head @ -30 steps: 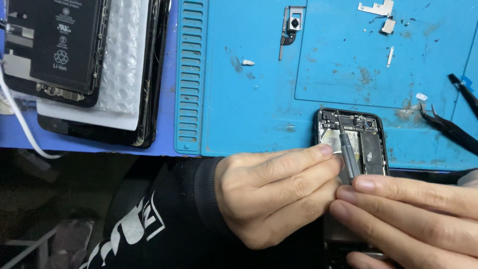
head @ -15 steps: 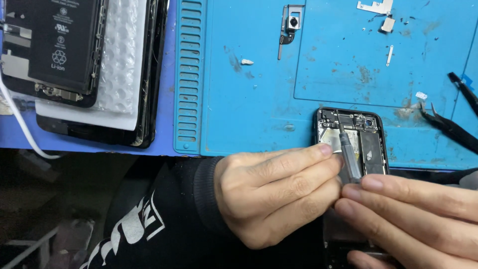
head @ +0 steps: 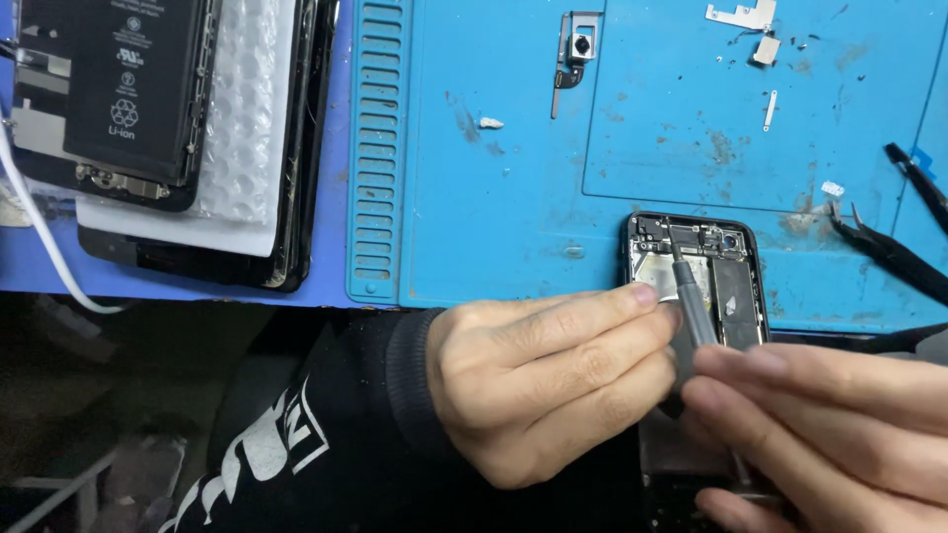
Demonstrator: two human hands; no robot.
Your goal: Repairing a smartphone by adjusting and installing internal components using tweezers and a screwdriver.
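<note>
An opened black phone body (head: 736, 266) lies at the near edge of the blue work mat (head: 513, 197), its inner parts showing. My left hand (head: 538, 380) grips the phone's left side, fingertips touching the frame. My right hand (head: 829, 434) holds a thin grey screwdriver (head: 691, 306), whose tip rests on the upper part of the phone's inside. The lower part of the phone is hidden behind both hands.
Another opened phone with a black battery (head: 118, 94) lies on bubble wrap (head: 242, 128) at the far left, a white cable (head: 39, 247) beside it. A camera module (head: 578, 49), small metal brackets (head: 746, 20) and black tweezers (head: 889, 257) lie on the mat.
The screwdriver's tip has shifted slightly up and left over the phone's inside. Both hands stay in nearly the same place.
</note>
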